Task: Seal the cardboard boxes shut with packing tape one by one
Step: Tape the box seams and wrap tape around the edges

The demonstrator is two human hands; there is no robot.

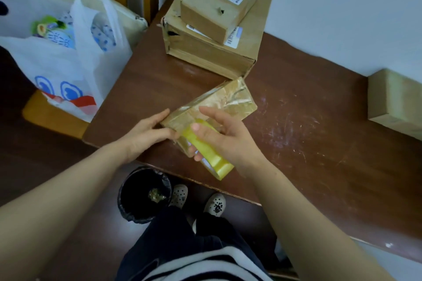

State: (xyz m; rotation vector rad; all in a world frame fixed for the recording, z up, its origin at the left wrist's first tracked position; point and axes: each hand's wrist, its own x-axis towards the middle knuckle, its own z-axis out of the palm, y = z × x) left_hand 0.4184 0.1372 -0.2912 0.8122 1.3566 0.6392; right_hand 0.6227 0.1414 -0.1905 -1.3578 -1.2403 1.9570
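Boxes of brown cardboard are stacked at the far end of the worktop point(296, 121): a small box point(219, 7) with a white label is set askew on a large box point(212, 57) with torn, dented edges. A plain box point(397, 102) is placed against the wall at the right edge, well apart from them. The worktop is of dark reddish wood, scratched pale toward the right. Just beside its left end a white plastic bag point(68, 59) printed with blue and red shapes is propped on a yellow seat point(52, 118). On the floor below the near edge a round bin point(143, 194) lined with black film is seen.

The taped box point(228, 100), long, flat and glossy with clear tape, is laid slantwise on the worktop near its front edge. Its near end is touched by the left grip point(146, 132), whose fingers are fairly straight. A yellow tape roll point(210, 155) is clasped in the right grip point(226, 139), thumb on top and fingers curled beneath, and is held over the near end of the taped box, part of which is hidden by it.
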